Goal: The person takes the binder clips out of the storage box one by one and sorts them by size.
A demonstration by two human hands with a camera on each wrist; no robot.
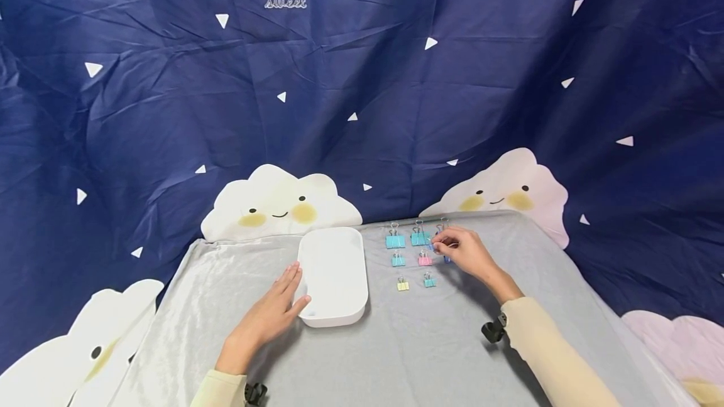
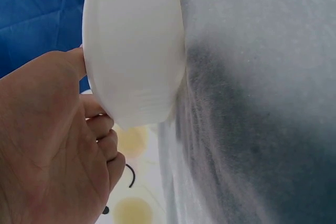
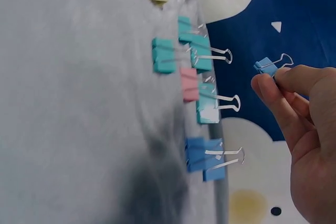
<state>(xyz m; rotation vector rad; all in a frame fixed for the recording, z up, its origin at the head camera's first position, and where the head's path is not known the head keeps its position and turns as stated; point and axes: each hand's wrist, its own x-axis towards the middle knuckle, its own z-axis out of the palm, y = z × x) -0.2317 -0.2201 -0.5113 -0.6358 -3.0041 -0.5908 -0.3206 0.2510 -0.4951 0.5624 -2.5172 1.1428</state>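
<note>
My right hand [image 1: 464, 250] pinches a small blue binder clip [image 3: 266, 66] between thumb and fingertips, raised above the cloth. Binder clips stand in rows beside and below that hand: two large teal clips [image 1: 394, 242] at the back, a teal clip [image 1: 398, 260] and a pink clip [image 1: 425, 260] in the middle, a yellow clip [image 1: 403, 286] and a small teal clip [image 1: 430, 282] in front. Two blue clips [image 3: 214, 171] are partly hidden by the hand in the head view. My left hand [image 1: 271, 313] rests along the left rim of a white plastic box [image 1: 334, 321], fingers extended.
Grey cloth [image 1: 373, 363] covers the table. Behind its back edge hangs a navy curtain [image 1: 351, 80] with white triangles and smiling clouds. The box stands left of the clips.
</note>
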